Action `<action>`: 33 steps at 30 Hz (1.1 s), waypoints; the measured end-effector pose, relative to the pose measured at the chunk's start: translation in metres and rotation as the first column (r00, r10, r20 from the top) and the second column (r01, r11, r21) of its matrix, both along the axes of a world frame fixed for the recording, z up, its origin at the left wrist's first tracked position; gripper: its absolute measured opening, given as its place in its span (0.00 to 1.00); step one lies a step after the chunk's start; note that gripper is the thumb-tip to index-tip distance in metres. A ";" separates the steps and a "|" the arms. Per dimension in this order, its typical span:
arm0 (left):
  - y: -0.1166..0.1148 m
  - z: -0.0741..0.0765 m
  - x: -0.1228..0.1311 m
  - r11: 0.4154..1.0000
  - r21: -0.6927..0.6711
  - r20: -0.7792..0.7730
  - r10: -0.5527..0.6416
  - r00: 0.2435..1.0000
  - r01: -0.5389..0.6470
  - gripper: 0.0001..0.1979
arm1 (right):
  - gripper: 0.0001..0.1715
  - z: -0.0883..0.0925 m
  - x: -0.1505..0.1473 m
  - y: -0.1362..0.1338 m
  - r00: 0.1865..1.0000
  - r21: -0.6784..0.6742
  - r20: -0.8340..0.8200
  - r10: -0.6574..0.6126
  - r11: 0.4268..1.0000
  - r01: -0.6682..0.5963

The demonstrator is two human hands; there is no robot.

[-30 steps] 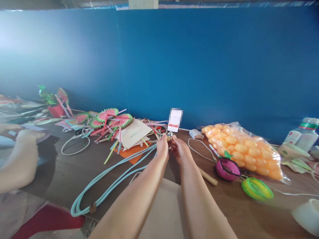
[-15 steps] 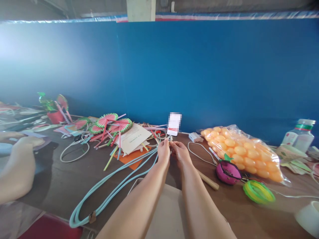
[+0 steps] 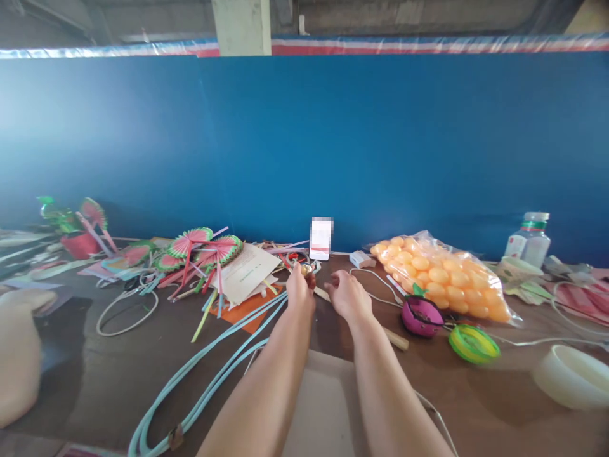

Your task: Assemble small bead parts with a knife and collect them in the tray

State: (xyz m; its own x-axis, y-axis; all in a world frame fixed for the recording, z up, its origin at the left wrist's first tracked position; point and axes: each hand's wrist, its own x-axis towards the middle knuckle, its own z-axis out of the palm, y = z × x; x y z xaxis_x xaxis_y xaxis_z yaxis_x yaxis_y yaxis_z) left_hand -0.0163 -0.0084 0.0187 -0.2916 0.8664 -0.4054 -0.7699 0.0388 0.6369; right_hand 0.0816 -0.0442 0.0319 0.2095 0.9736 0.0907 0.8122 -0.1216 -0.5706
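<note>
My left hand [image 3: 301,285] is closed on a small gold-coloured item [image 3: 307,270] near the middle of the table, in front of a lit phone [image 3: 321,240]. To its right, my right hand [image 3: 347,293] is apart from it, palm down with bent, separated fingers, and nothing visible in it. A wooden stick [image 3: 396,339] lies on the table and passes beneath my right hand. Between my forearms is a grey-beige box or board [image 3: 323,400]. Light blue tubing [image 3: 209,374] runs in loops beside my left forearm.
Paper fans [image 3: 190,241], sheets of paper [image 3: 245,271] and strips lie left. On the right are a bag of orange balls [image 3: 442,276], a purple pouch [image 3: 422,316], green-yellow rings [image 3: 474,343], a tape roll [image 3: 573,377] and a bottle [image 3: 530,241]. Another person's arm [image 3: 19,355] is far left.
My hands were together at the small item; now my right hand has moved off it to the right and its fingers have opened. The camera view has shifted slightly.
</note>
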 end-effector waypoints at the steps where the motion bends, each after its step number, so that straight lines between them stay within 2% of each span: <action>1: -0.001 0.000 0.000 1.000 0.001 -0.016 0.002 1.000 -0.002 0.10 | 0.21 -0.001 0.000 -0.001 0.997 -0.062 0.070 0.017 0.998 -0.013; 5: 0.001 -0.011 0.001 0.997 -0.060 -0.104 0.034 0.994 -0.040 0.11 | 0.19 -0.020 -0.002 0.006 0.980 -0.233 0.188 0.061 0.972 -0.016; 8: 0.008 -0.024 0.000 0.993 -0.099 -0.140 0.053 0.989 -0.067 0.13 | 0.17 -0.033 -0.004 0.014 0.979 -0.238 0.197 0.056 0.971 -0.008; 11: 0.015 -0.031 -0.002 0.991 -0.099 -0.134 0.072 0.988 -0.086 0.13 | 0.17 -0.035 -0.005 0.015 0.977 -0.205 0.207 0.056 0.979 -0.012; 16: 0.018 -0.029 -0.005 0.988 -0.101 -0.131 0.104 0.986 -0.117 0.13 | 0.18 -0.020 -0.007 0.007 0.970 -0.078 0.243 -0.023 0.996 0.043; 22: 0.012 -0.014 -0.006 0.988 -0.132 0.032 0.086 0.996 -0.081 0.10 | 0.14 -0.003 -0.011 -0.003 0.976 0.221 0.184 -0.115 0.972 0.073; 27: 0.010 -0.012 -0.004 0.988 -0.118 0.097 0.110 0.989 -0.098 0.08 | 0.14 -0.001 -0.014 -0.006 0.992 0.346 0.096 -0.083 0.937 0.045; 33: 0.008 -0.013 -0.003 0.984 -0.119 0.141 0.147 0.979 -0.130 0.07 | 0.13 -0.004 -0.015 -0.005 0.996 0.446 0.084 -0.030 0.895 -0.011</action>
State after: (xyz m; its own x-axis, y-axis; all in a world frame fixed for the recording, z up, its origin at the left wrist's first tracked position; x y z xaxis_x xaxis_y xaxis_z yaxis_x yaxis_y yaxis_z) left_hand -0.0191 -0.0006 0.0054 -0.3353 0.7702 -0.5426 -0.8583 -0.0123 0.5130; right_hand 0.0662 -0.0491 0.0276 0.1900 0.8245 0.5330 0.8605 0.1215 -0.4947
